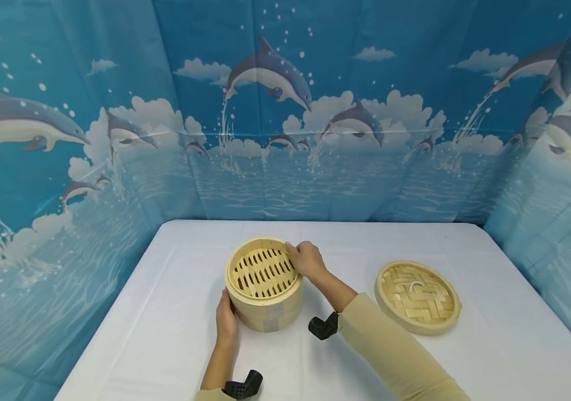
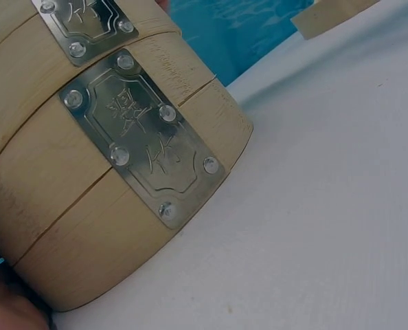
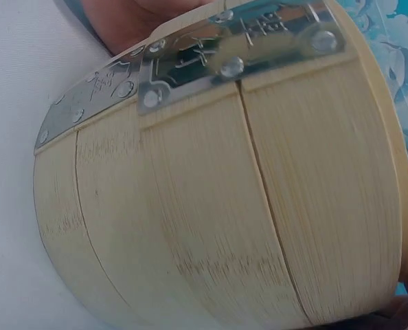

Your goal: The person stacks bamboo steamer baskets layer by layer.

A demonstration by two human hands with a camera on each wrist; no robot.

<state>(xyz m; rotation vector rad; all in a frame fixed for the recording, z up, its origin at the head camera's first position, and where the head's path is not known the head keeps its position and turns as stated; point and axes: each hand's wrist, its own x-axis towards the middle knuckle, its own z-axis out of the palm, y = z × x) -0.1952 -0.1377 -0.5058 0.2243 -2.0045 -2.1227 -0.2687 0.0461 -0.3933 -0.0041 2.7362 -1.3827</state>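
A round bamboo steamer (image 1: 270,314) stands on the white table, two tiers stacked, with a slotted bamboo floor in the top one. Metal plates (image 2: 145,137) with rivets are fixed to its side. My right hand (image 1: 308,259) grips the upper tier's rim at the right, thumb over the edge; its other fingers are mostly hidden. Against the lower left side, my left hand (image 1: 226,320) holds the steamer, its fingertips partly hidden. In the right wrist view, the tiers' bamboo wall (image 3: 204,192) fills the picture.
A woven bamboo lid (image 1: 418,298) with a small pale loop handle lies on the white table (image 1: 165,334), right of the steamer. A blue curtain (image 1: 275,184) printed with dolphins hangs behind the table and along both sides. Black straps with mounts (image 1: 323,326) sit at both wrists.
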